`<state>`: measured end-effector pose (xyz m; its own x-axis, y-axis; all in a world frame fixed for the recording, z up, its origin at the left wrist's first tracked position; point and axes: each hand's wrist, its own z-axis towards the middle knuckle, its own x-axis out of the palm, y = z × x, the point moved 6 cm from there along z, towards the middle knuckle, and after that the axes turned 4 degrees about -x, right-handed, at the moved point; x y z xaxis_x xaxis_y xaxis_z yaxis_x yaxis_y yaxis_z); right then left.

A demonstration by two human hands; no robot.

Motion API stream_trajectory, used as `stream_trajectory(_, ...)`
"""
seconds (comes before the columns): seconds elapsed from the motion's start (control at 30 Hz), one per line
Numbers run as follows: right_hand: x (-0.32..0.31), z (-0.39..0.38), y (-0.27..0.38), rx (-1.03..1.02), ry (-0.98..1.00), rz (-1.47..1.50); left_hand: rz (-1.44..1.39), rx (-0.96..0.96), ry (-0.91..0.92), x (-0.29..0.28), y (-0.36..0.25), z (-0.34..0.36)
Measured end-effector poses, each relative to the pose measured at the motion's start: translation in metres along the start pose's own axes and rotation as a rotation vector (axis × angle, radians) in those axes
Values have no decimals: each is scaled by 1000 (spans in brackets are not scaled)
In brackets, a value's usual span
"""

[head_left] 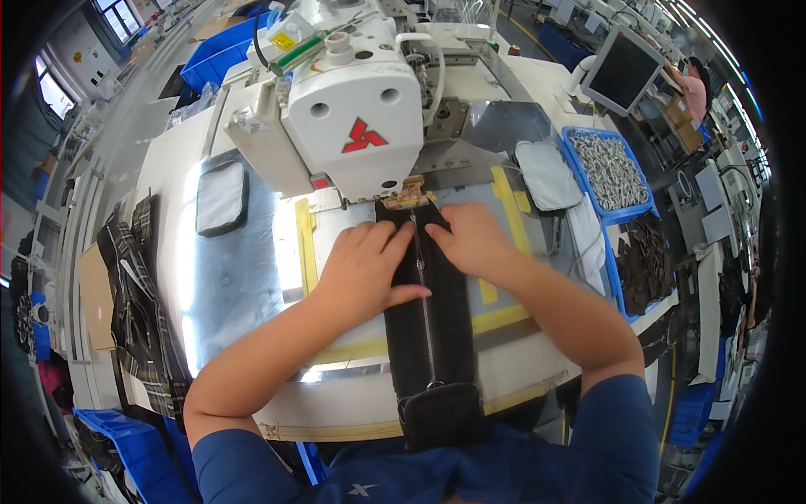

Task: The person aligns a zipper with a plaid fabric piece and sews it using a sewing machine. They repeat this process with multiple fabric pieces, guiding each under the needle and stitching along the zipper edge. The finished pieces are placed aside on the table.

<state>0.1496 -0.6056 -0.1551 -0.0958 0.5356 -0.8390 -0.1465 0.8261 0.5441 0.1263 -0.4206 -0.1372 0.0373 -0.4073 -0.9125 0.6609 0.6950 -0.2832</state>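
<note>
A long black fabric strip with a silver zipper down its middle runs from the machine toward my body. Its far end lies at a small brass-coloured clamp under the white sewing machine head. My left hand lies over the strip's left side, fingers stretched forward and thumb apart, reaching across the zipper. At the right edge, near the clamp, my right hand grips the strip between thumb and bent fingers. A black end piece hangs over the table edge against my shirt.
Yellow tape strips frame the work plate. White padded pieces lie on both sides. At right, blue trays hold metal parts and dark brown pieces. Plaid fabric hangs at left. A monitor and a seated person are farther back.
</note>
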Motion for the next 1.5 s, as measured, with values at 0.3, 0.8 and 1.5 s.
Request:
stream_trajectory(0.3,-4,13,0,2,73,-28,59,176,102,10,-2,12)
stream_trajectory(0.8,-1,-12,23,-610,66,-143,-49,143,261,17,4,27)
stream_trajectory(1.5,-1,-7,18,-568,175,-31,-144,120,304,21,3,29)
